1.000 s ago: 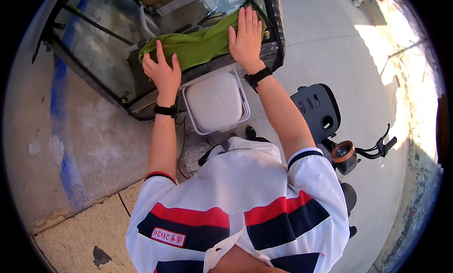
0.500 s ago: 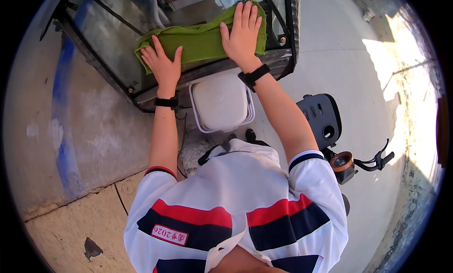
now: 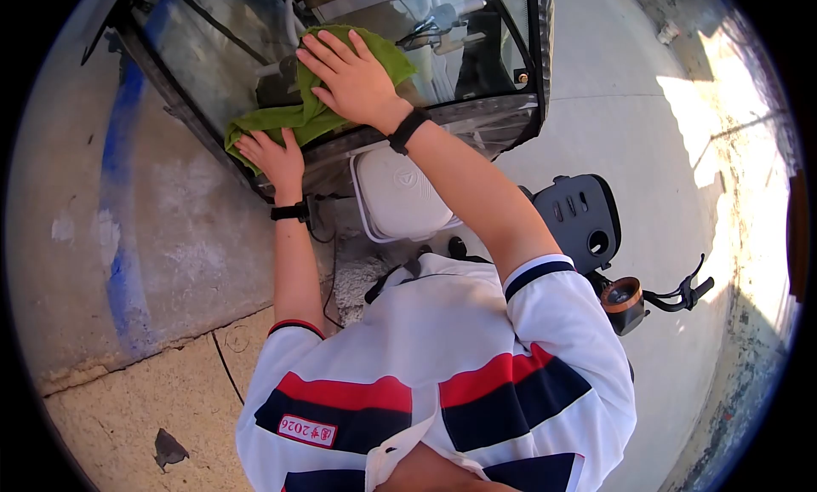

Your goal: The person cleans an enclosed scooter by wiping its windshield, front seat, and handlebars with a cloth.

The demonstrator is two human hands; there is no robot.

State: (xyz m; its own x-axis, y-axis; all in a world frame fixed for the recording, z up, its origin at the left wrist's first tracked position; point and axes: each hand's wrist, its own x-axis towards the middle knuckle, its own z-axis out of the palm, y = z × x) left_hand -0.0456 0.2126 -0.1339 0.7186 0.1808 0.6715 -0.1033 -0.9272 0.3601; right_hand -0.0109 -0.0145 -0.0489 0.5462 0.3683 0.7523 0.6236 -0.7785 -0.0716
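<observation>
A green cloth [image 3: 311, 117] lies bunched against a glass windshield [image 3: 225, 83] with a dark frame. My right hand [image 3: 356, 82] presses flat on the cloth's upper part, fingers stretched out. Lower and to the left, my left hand [image 3: 274, 160] rests on the cloth's other end near the frame, fingers extended and thumb apart. Folds run through the cloth between the two hands. Handlebars [image 3: 442, 28] show through the glass on the right.
Below the windshield frame sits a white lidded bin [image 3: 402, 190] in a pale basket. To the right stands a scooter with a dark grey front panel [image 3: 579, 220], a round lamp [image 3: 622, 298] and a handlebar [image 3: 681, 294]. A grey wall [image 3: 179, 211] is on the left.
My right hand has swept left and a little down across the glass, gathering the cloth. The left hand has shifted slightly down and left. More glass shows on the right.
</observation>
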